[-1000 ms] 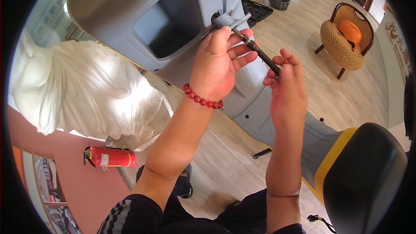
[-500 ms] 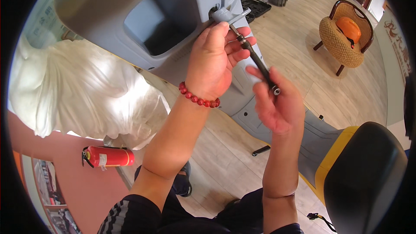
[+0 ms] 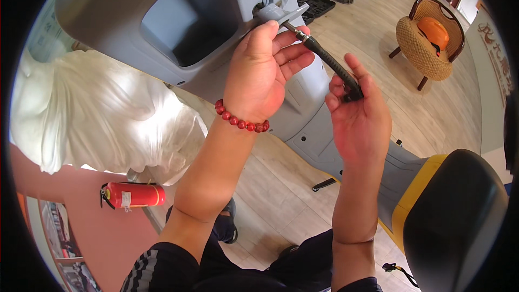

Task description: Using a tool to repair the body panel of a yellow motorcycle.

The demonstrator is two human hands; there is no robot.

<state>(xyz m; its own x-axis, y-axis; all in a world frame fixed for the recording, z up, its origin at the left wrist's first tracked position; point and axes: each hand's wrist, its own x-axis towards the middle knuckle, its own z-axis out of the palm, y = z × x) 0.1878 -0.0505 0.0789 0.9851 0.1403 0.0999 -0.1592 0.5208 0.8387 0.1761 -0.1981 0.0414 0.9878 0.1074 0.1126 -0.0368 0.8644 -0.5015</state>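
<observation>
Left forearm (image 3: 208,178) slants up and rightward from lower left; left hand (image 3: 257,70) palm toward wearer, thumb pointing up and forward, fingers bent to the right, slightly spread. Right forearm (image 3: 354,211) near vertical; right hand (image 3: 363,116) lower, palm visible, some fingers curled inward. Hands apart.

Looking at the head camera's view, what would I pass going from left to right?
Red fire extinguisher → red bead bracelet → black-handled driver → orange helmet.
</observation>
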